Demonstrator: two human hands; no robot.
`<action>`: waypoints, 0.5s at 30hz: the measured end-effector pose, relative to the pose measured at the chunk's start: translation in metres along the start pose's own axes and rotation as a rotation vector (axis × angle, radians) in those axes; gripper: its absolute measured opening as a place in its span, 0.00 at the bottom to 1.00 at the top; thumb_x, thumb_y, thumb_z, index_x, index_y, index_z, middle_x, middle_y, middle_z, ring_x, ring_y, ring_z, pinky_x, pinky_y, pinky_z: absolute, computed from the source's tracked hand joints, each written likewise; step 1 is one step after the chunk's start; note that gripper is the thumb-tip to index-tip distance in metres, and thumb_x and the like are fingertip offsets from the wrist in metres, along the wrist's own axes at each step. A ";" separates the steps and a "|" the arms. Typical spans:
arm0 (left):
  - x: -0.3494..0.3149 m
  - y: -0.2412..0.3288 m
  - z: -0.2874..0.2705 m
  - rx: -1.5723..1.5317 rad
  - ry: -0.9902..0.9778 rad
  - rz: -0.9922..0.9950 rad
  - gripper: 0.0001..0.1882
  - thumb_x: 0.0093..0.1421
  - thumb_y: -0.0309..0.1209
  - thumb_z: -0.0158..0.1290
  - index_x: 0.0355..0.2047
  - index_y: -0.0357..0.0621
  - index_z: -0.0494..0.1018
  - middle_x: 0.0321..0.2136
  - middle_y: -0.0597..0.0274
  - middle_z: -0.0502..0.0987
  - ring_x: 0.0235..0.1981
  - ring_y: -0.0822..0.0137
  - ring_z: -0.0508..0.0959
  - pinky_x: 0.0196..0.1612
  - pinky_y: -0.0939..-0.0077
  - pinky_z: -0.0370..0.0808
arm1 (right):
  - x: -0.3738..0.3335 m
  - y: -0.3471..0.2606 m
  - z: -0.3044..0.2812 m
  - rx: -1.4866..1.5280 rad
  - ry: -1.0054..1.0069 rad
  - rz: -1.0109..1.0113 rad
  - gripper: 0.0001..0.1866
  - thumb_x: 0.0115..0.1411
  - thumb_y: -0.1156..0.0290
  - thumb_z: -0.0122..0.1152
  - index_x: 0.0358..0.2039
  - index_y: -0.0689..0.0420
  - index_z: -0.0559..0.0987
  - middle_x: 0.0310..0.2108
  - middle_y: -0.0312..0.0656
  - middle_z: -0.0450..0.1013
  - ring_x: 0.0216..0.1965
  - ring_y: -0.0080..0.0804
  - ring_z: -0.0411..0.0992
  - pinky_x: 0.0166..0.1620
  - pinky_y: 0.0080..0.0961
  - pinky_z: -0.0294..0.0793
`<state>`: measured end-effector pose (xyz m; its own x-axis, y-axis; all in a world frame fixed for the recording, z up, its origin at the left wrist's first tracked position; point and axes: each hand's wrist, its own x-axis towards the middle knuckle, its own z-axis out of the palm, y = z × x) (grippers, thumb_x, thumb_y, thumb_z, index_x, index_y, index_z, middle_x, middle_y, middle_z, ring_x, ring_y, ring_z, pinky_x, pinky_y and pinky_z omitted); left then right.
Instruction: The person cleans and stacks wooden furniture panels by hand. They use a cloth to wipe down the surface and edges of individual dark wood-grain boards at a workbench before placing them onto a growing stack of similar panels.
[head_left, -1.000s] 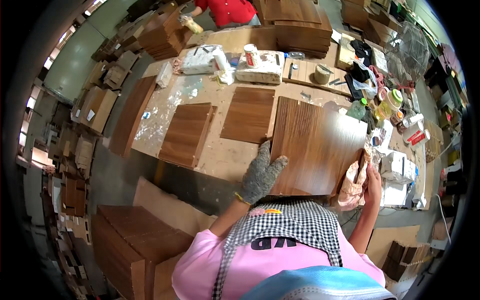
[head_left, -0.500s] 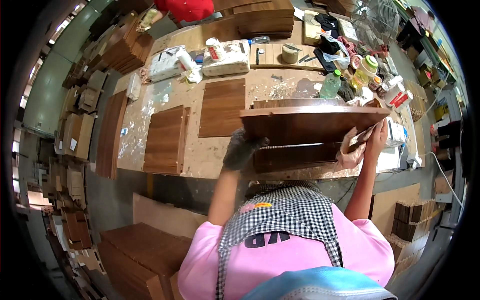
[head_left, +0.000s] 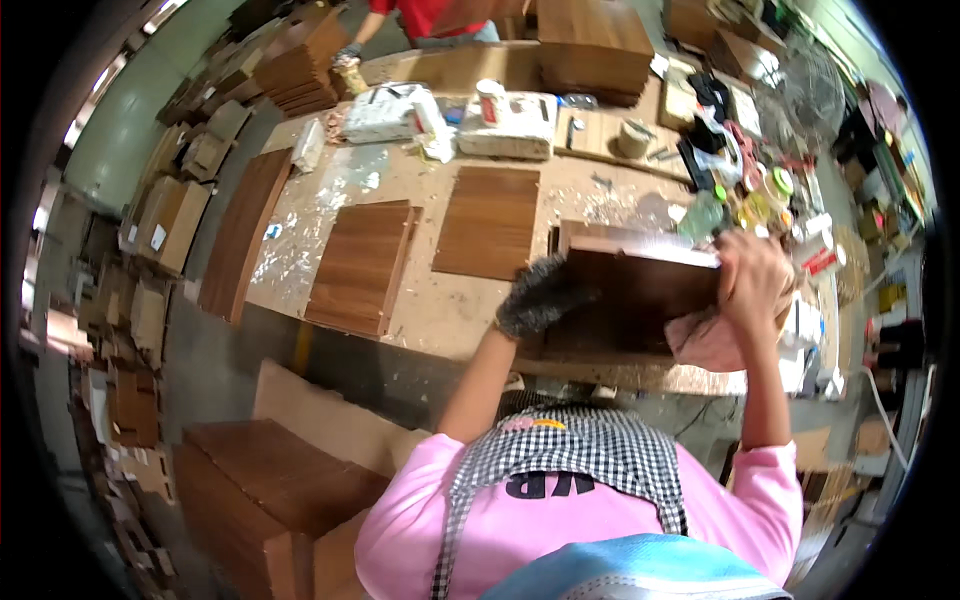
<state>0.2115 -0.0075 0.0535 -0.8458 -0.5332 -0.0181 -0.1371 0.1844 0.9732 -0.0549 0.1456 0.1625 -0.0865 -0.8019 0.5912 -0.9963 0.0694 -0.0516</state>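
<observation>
Brown panel (head_left: 620,312) in head view: tilted, over near edge of worktable (head_left: 450,315), directly between hands, longer visible edge running left to right. Gloved left hand (head_left: 540,297) grips left edge, some fingers hidden; right hand (head_left: 755,285) curls over right end, pink cloth (head_left: 705,342) bunched beneath. Both touch panel, neither nearer. Flat board (head_left: 488,222) lies beyond left hand, apart.
</observation>
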 end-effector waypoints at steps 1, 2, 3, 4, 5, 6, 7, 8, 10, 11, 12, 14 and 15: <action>-0.003 0.006 0.005 -0.084 0.044 0.086 0.23 0.63 0.27 0.59 0.58 0.41 0.71 0.53 0.57 0.78 0.55 0.64 0.75 0.62 0.68 0.70 | 0.007 -0.022 0.000 0.036 -0.031 -0.011 0.23 0.67 0.47 0.49 0.31 0.57 0.75 0.29 0.45 0.70 0.34 0.46 0.72 0.44 0.45 0.68; -0.001 0.002 0.006 -0.084 0.058 0.177 0.21 0.63 0.32 0.59 0.55 0.40 0.73 0.49 0.55 0.80 0.51 0.64 0.78 0.56 0.68 0.74 | 0.016 -0.050 0.004 0.054 -0.042 -0.001 0.23 0.65 0.46 0.51 0.30 0.55 0.74 0.27 0.44 0.69 0.33 0.44 0.72 0.44 0.44 0.68; 0.000 -0.008 0.012 -0.253 0.088 0.169 0.20 0.64 0.35 0.59 0.54 0.40 0.74 0.47 0.54 0.81 0.50 0.63 0.79 0.54 0.68 0.75 | 0.026 -0.082 0.011 0.083 -0.028 -0.026 0.23 0.65 0.45 0.52 0.30 0.55 0.73 0.26 0.43 0.69 0.31 0.43 0.72 0.42 0.42 0.69; -0.005 -0.016 0.015 -0.413 0.143 0.161 0.20 0.65 0.38 0.58 0.52 0.39 0.75 0.45 0.54 0.82 0.48 0.62 0.80 0.51 0.68 0.76 | 0.038 -0.119 0.020 0.132 -0.015 -0.065 0.24 0.64 0.44 0.53 0.30 0.54 0.72 0.24 0.42 0.68 0.30 0.41 0.72 0.41 0.40 0.69; -0.004 -0.024 0.017 -0.512 0.170 0.163 0.20 0.64 0.37 0.58 0.52 0.40 0.75 0.45 0.54 0.82 0.48 0.62 0.81 0.51 0.68 0.77 | 0.050 -0.147 0.034 0.175 0.026 -0.126 0.24 0.64 0.43 0.53 0.32 0.54 0.72 0.22 0.41 0.67 0.28 0.40 0.71 0.38 0.38 0.70; -0.004 -0.028 0.018 -0.570 0.204 0.164 0.19 0.64 0.37 0.58 0.52 0.40 0.75 0.45 0.54 0.82 0.48 0.62 0.81 0.51 0.68 0.77 | 0.058 -0.172 0.047 0.155 -0.011 -0.145 0.24 0.64 0.44 0.54 0.32 0.54 0.72 0.22 0.41 0.68 0.26 0.40 0.72 0.34 0.35 0.71; -0.004 -0.028 0.016 -0.581 0.235 0.174 0.19 0.64 0.37 0.58 0.52 0.40 0.76 0.45 0.54 0.82 0.48 0.62 0.81 0.51 0.68 0.77 | 0.068 -0.195 0.056 0.140 -0.043 -0.164 0.23 0.65 0.44 0.54 0.32 0.55 0.72 0.22 0.41 0.69 0.25 0.39 0.72 0.30 0.33 0.71; 0.002 -0.026 0.017 -0.585 0.248 0.196 0.19 0.64 0.37 0.58 0.52 0.41 0.76 0.45 0.54 0.82 0.48 0.62 0.81 0.51 0.68 0.77 | 0.081 -0.215 0.059 0.184 -0.284 -0.202 0.23 0.66 0.45 0.54 0.32 0.55 0.72 0.23 0.41 0.70 0.24 0.39 0.72 0.28 0.32 0.71; 0.006 -0.020 0.014 -0.572 0.272 0.222 0.18 0.64 0.37 0.58 0.51 0.41 0.76 0.45 0.54 0.82 0.47 0.61 0.81 0.50 0.68 0.77 | 0.088 -0.233 0.062 0.534 -0.293 -0.383 0.21 0.66 0.48 0.56 0.33 0.55 0.71 0.24 0.43 0.74 0.23 0.37 0.74 0.28 0.33 0.73; 0.009 -0.017 0.014 -0.567 0.277 0.240 0.18 0.64 0.37 0.58 0.51 0.42 0.77 0.45 0.54 0.82 0.47 0.61 0.81 0.50 0.68 0.77 | 0.089 -0.230 0.057 0.618 -0.316 -0.408 0.18 0.62 0.53 0.61 0.37 0.56 0.72 0.32 0.46 0.74 0.29 0.39 0.76 0.30 0.36 0.74; 0.010 -0.015 0.015 -0.561 0.276 0.253 0.18 0.64 0.37 0.58 0.51 0.42 0.77 0.45 0.54 0.82 0.47 0.61 0.81 0.50 0.68 0.77 | 0.086 -0.221 0.044 0.493 -0.185 -0.372 0.18 0.61 0.55 0.63 0.39 0.56 0.73 0.38 0.47 0.73 0.33 0.41 0.75 0.31 0.37 0.74; 0.009 -0.016 0.013 -0.514 0.286 0.270 0.17 0.63 0.36 0.58 0.50 0.43 0.77 0.44 0.54 0.82 0.47 0.60 0.81 0.50 0.68 0.77 | 0.092 -0.201 -0.005 0.335 0.011 -0.240 0.18 0.58 0.58 0.65 0.43 0.56 0.75 0.46 0.47 0.70 0.39 0.44 0.74 0.34 0.37 0.73; 0.008 -0.018 0.011 -0.443 0.258 0.265 0.17 0.63 0.36 0.59 0.50 0.43 0.78 0.44 0.54 0.82 0.46 0.60 0.81 0.49 0.68 0.77 | 0.089 -0.189 -0.020 0.293 0.065 -0.132 0.19 0.58 0.59 0.65 0.45 0.56 0.76 0.49 0.46 0.68 0.41 0.45 0.72 0.37 0.37 0.72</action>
<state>0.2012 -0.0062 0.0336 -0.6611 -0.7103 0.2418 0.3381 0.0057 0.9411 0.1255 0.0731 0.2414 0.0341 -0.7526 0.6576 -0.9572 -0.2138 -0.1950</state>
